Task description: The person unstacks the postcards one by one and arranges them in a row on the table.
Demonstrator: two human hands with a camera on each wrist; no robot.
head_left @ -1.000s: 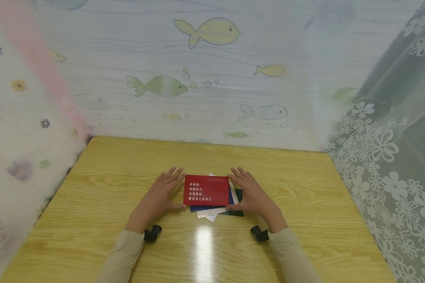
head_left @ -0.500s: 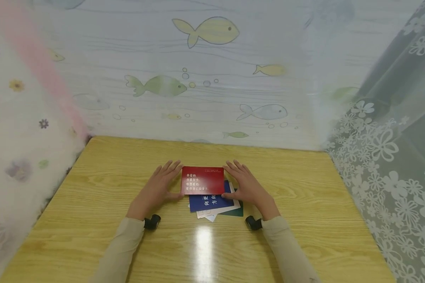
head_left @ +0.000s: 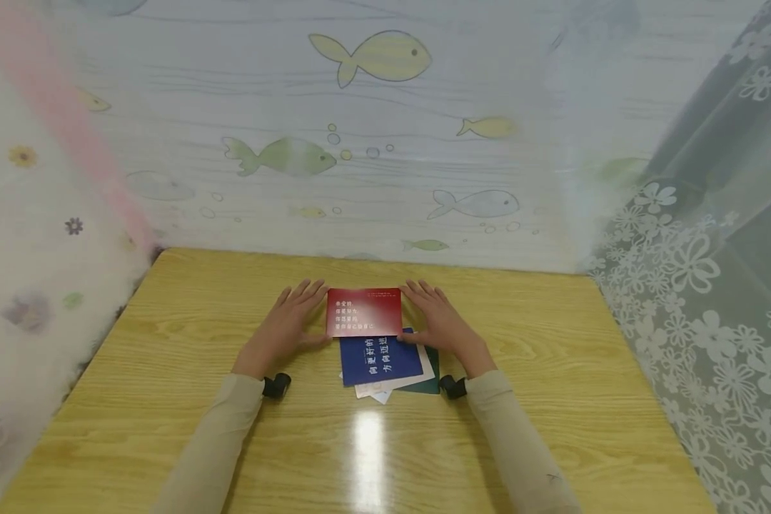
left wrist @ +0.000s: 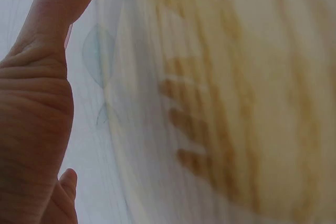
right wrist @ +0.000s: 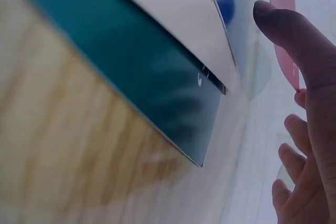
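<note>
A red card (head_left: 364, 312) with white Chinese writing is held up by both hands, above and beyond the stack. My left hand (head_left: 284, 330) grips its left side, thumb at the near corner and index finger at the far corner. On the opposite side my right hand (head_left: 440, 323) holds it the same way. Below lies a blue card (head_left: 380, 360) with white writing, on top of the loose stack. A pale card (right wrist: 176, 11) and a green card (right wrist: 121, 51) stick out from under it, along with a white corner (head_left: 382, 396).
The cards lie on a wood-grain table (head_left: 231, 457). A fish-print cloth (head_left: 360, 178) hangs behind the table, with a flowered cloth (head_left: 32, 285) at left and a lace curtain (head_left: 700, 321) at right. Black wrist cameras (head_left: 277, 386) sit on both wrists.
Both hands have lifted the red card off the stack and moved it away toward the back of the table, uncovering the blue card. The other cards have stayed in place.
</note>
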